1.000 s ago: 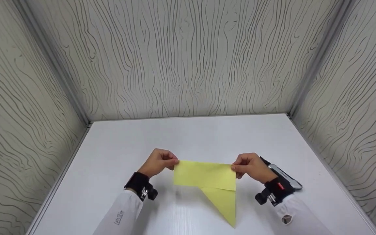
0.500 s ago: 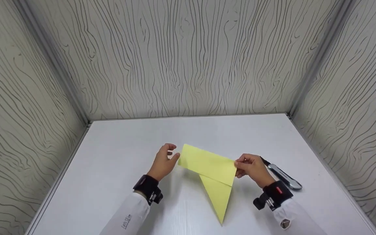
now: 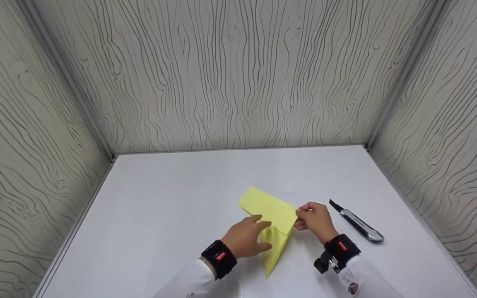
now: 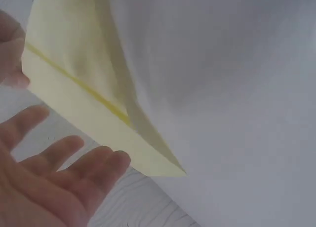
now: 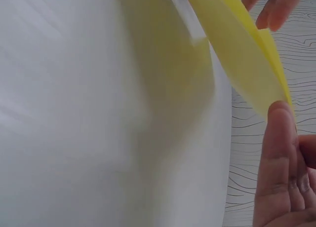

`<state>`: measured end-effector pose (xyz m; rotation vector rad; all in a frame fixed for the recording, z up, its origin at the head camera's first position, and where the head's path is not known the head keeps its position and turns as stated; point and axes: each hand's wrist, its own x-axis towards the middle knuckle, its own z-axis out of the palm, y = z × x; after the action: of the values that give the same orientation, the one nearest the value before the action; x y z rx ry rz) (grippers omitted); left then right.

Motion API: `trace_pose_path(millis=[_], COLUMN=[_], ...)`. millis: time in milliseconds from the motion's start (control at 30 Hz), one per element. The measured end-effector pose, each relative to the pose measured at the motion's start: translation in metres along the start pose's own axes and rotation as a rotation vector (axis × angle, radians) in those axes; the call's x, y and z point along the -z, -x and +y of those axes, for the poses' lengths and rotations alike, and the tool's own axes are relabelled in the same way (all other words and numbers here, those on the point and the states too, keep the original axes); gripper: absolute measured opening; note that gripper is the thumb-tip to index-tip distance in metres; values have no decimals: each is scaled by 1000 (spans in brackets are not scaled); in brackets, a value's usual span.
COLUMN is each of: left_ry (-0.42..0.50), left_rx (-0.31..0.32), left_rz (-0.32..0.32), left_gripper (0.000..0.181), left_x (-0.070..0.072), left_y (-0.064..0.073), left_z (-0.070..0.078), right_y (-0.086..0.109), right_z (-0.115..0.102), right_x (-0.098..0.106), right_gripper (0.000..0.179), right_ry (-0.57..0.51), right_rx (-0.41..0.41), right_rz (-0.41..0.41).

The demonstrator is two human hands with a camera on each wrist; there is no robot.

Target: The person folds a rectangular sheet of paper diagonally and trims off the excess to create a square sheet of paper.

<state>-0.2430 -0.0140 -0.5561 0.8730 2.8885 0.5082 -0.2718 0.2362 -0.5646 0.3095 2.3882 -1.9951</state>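
Yellow folded paper (image 3: 275, 212), edge-pinched by the right hand (image 3: 317, 221), presumably for steadiness. Left hand (image 3: 244, 239): fingers spread, gripping nothing.

Left hand (image 3: 245, 237) splayed, right hand (image 3: 316, 219) in a pinch.

Soft, even light on white tabletop (image 3: 160, 198), diffuse yellow-tinged shadow (image 5: 170, 108) in right wrist view, both wrist views hazy

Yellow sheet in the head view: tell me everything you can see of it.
The yellow sheet is thin, plain, apparently paper, and folded: a broad band on top, a pointed flap below. It slants over the white table, pinched at its right edge by the right hand; the left hand is by the flap, contact unclear.
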Motion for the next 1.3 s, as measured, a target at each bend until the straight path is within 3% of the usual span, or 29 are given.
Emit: trace_pose_path(millis=[133, 333, 500, 633, 767, 933, 1033, 1167, 1300], left_ry=[-117, -217, -275, -301, -314, -337, -340, -335, -345], left_rx=[-36, -88, -107, -120, -136, -163, -162, -160, -157], left_rz=[-11, -12, 3, 50, 78, 58, 52, 82, 117], left_gripper=[60, 28, 10, 3, 6, 9, 9, 8, 9], left_x=[-20, -41, -44, -44, -42, -39, -40, -42, -44], left_y=[1, 2, 2, 5, 9, 14, 15, 17, 19], left_z=[16, 27, 19, 9, 3, 1, 0, -3, -6], right_y=[4, 9, 10, 12, 13, 11, 7, 3, 1], right_z=[5, 12, 14, 15, 16, 17, 17, 16, 17], right_x=[-4, -5, 0, 5, 10, 16, 22, 34, 46], right_gripper=[5, 5, 4, 10, 15, 14, 13, 22, 43], right_ry=[3, 62, 231, 355, 399, 428, 495, 672, 813], right_rx=[-20, -58, -65, -53, -68, -70, -18, 171, 343], right_rz=[19, 14, -32, -85, -135, -135, -96, 2, 88])
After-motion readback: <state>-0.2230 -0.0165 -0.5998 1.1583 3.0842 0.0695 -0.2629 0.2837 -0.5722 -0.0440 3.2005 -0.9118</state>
